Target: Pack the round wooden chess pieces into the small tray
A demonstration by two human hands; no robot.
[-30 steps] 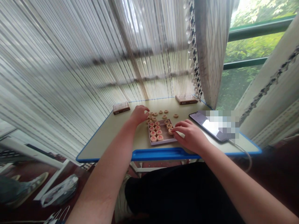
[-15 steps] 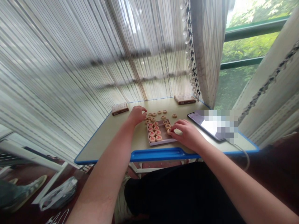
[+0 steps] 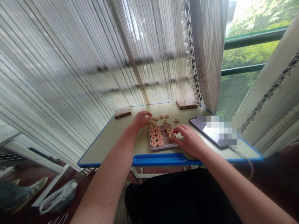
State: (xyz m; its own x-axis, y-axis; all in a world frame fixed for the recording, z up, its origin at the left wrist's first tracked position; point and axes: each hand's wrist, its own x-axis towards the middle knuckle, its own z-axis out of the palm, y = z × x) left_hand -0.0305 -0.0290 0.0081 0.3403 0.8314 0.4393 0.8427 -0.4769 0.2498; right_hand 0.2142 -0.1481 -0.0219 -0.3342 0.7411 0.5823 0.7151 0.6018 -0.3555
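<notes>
A shallow open box (image 3: 163, 147) lies on the table, with two columns of red-marked round pieces (image 3: 159, 137) at its left side. Three dark-marked pieces (image 3: 167, 127) line its right side. My right hand (image 3: 185, 138) is at the box's right edge, its thumb and forefinger at the nearest dark-marked piece (image 3: 171, 136), fingertips apart around it. Beyond the box, several loose pieces (image 3: 165, 121) are scattered on the table. My left hand (image 3: 143, 119) reaches to the left end of these, fingers curved over the pieces; whether it grips one is hidden.
A phone (image 3: 210, 132) with a cable lies on the right of the table (image 3: 109, 140). Two flat boxes stand at the back, one left (image 3: 122, 112) and one right (image 3: 187, 104). A blue tray (image 3: 158, 159) runs along the front edge.
The view has tilted, so the table sits slightly lower in the picture. My left hand has shifted slightly right over the loose pieces. My right finger has lifted a little off the dark-marked piece.
</notes>
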